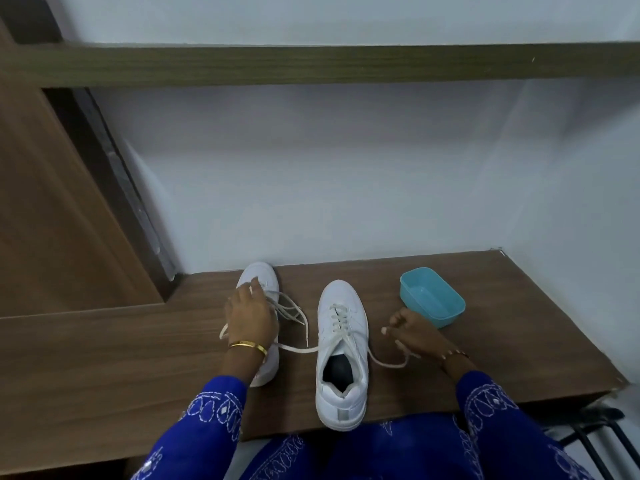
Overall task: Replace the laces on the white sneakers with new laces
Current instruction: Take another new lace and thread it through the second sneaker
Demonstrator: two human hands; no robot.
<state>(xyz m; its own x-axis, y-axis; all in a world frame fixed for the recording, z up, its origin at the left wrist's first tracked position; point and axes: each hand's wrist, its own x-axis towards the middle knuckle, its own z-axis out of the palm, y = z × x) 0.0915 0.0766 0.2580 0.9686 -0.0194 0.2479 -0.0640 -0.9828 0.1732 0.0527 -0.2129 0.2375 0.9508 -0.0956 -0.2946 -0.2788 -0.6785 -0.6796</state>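
Head view: two white sneakers stand on a wooden desk (485,306) in the lower middle of the frame, toes toward the wall. The left sneaker (259,275), left of centre, is mostly covered by the left hand (251,318), which lies over its lacing with fingers curled down toward the eyelets; whether it actually pinches a lace I cannot tell. Loose lace (294,311) spills from that shoe toward the centre of the frame. The right sneaker (343,341) at centre is laced but untied. One lace end (388,363) trails to the lower right, under the right hand (412,336), whose fingers are curled and seem to hold that end near the wrist. A blue tub (433,296) sits just beyond, right of centre.

Likely trouble, as I judge it: the two shoes' loose ends cross between them, so a pull could tangle them or drag a sneaker sideways. A sharp tug on the right could slide that shoe off the near edge.
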